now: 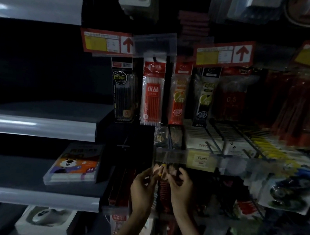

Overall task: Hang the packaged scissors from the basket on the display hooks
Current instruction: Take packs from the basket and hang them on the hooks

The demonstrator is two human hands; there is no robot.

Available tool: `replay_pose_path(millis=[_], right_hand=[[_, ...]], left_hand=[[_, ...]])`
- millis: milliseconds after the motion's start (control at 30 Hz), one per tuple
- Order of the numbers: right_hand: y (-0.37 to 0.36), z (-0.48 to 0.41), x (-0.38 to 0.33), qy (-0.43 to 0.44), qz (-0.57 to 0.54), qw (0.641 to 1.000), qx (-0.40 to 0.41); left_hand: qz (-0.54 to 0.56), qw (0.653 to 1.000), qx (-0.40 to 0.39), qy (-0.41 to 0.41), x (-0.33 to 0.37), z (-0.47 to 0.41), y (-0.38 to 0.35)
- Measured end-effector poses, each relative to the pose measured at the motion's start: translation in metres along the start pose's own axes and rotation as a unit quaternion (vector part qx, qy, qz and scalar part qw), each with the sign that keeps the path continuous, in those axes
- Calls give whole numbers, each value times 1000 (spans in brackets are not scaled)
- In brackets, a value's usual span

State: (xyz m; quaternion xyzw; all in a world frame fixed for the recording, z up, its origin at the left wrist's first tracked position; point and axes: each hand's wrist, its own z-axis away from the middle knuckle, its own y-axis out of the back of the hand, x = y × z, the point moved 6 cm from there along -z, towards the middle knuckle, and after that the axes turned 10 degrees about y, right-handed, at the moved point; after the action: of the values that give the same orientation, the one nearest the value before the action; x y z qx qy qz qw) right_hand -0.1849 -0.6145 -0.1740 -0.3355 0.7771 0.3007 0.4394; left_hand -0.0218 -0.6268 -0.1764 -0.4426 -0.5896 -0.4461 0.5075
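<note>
Right now you look to be at the hanging step itself. At the left edge of the display, a grey metal shelf (34, 196) carries a flat clear plastic box with a cartoon dog label (74, 163); it plays no part here.

Just right of that, your left hand (142, 187) is raised, its fingers (147, 175) curled inward and pinching the left edge of the packaged scissors (161, 170). This is a small pale pack with yellow marks, held up just below the clear plastic price rail (171, 156). Under it, between your wrists, a column of dark red packs (163, 192) hangs.

Your right hand (181, 188) mirrors the left, with thumb and curled fingers (182, 175) pinching the pack's right edge. The light is poor, so both grips read as pinches rather than showing plainly. The display hook is lost in the dark behind the pack, and the basket is out of view. Further right, white and yellow boxed goods (242, 146) sit in wire dividers.

Next, you need to line the pack's hang hole up with the hook tip, keep the pack level between both hands, and slide it straight back. You can hardly see the hook in this light, so feel for the hole catching before you let go.
</note>
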Motion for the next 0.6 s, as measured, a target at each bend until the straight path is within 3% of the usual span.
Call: replay_pose_path(millis=[600], right_hand=[[29, 57, -10, 31, 11, 999, -39]], left_hand=[[-55, 996, -66, 4, -16, 36, 41]])
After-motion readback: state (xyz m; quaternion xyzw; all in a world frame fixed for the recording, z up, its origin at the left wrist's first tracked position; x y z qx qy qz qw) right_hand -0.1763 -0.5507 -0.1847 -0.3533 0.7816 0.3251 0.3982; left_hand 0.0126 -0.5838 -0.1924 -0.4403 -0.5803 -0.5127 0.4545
